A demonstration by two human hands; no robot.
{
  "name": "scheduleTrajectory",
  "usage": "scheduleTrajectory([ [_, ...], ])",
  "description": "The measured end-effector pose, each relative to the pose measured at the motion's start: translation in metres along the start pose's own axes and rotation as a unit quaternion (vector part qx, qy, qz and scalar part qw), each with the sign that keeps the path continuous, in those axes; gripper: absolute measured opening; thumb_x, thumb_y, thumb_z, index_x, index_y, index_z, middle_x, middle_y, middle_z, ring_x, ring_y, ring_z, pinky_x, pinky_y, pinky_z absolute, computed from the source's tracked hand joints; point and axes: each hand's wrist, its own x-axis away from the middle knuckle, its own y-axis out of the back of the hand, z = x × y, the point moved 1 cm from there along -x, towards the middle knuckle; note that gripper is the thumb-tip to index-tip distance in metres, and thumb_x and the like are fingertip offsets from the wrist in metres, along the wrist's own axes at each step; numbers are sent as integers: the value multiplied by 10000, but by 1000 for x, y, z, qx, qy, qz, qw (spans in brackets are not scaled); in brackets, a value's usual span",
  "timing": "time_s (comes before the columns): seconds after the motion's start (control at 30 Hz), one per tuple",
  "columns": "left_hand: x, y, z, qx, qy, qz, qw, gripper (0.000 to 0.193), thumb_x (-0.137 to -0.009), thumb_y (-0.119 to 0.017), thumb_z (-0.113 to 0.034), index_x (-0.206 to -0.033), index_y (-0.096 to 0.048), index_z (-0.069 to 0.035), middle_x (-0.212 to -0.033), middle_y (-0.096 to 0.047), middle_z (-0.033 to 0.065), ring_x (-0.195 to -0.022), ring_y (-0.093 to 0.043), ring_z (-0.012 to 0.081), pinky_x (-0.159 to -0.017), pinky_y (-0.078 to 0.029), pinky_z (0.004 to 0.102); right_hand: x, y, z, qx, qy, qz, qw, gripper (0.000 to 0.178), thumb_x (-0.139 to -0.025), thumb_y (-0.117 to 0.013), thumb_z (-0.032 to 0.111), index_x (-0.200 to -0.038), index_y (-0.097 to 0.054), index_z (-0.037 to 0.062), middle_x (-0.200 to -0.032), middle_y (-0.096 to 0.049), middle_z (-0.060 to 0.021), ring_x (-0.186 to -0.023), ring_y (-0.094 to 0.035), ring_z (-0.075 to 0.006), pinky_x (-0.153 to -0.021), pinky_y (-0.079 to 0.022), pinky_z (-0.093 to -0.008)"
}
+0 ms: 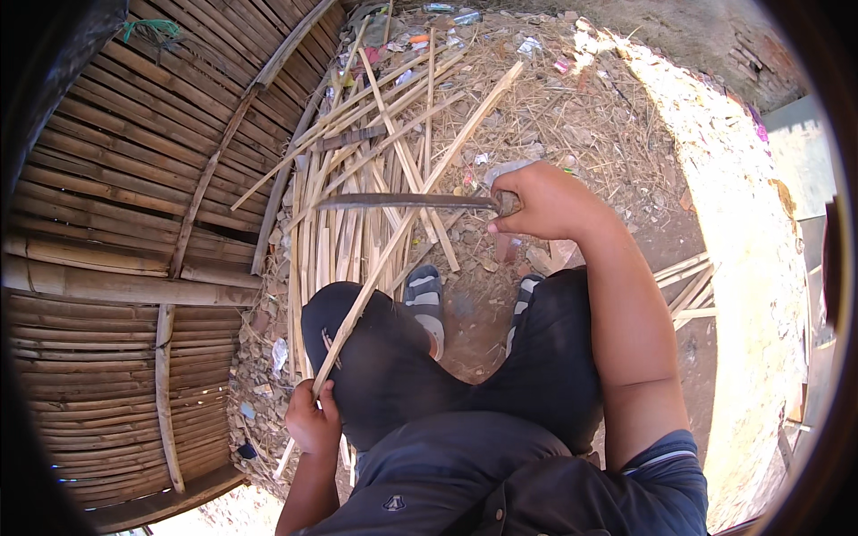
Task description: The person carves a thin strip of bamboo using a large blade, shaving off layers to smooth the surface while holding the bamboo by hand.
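A long, pale split-bamboo strip [407,228] slants from beside my left thigh up to the far middle, across my left knee. My left hand [313,415] is closed on its near end. In my right hand [541,201] is the handle of a machete, gripped with the fingers wrapped round it. The machete's long dark blade [402,202] points left, level across the view, and passes over the strip; whether the two touch, I cannot tell. Under the blade lies a pile of split bamboo strips [335,255] on the ground.
A bamboo slat wall [116,179] rises on the left. Straw, shavings and litter cover the ground [572,125] ahead. More strips [693,286] lie beyond my right arm. My sandalled feet [424,299] stand near the pile. A dark wooden piece [350,138] rests across the strips.
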Motion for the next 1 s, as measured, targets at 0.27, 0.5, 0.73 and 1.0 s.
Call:
scheduleTrajectory([
  [0.27,-4,-5,-1,4,-22,-9,1000,233,-954,-750,-270,-950,-676,-49,-763,-678,172,-660,-662,409,-585,-500,472,0,3,-20,-27,-8,-46,999,448,-802,-855,382,-1077,-737,48,-879,-719,-204,-861,-708,-385,-779,-539,-459],
  [0.5,0,-7,5,10,-6,-2,1000,218,-965,-728,-233,-957,-672,-23,-756,-672,187,-657,-664,408,-592,-496,464,7,4,22,31,22,15,999,398,-803,-842,376,-1065,-753,89,-938,-738,-194,-953,-708,-408,-846,-551,-505],
  [0.73,-4,-9,4,6,-27,2,1000,215,-968,-723,-223,-964,-674,-14,-761,-674,196,-665,-669,407,-601,-498,460,5,27,-47,-17,-167,-178,970,422,-812,-861,356,-1075,-735,51,-904,-731,-195,-873,-716,-363,-785,-547,-453],
  [1.0,-2,-10,8,19,-25,-5,1000,218,-951,-746,-235,-942,-673,-30,-749,-661,181,-648,-648,405,-586,-491,458,1,8,4,29,11,8,999,461,-792,-861,381,-1135,-745,94,-913,-728,-200,-938,-709,-413,-837,-549,-511],
])
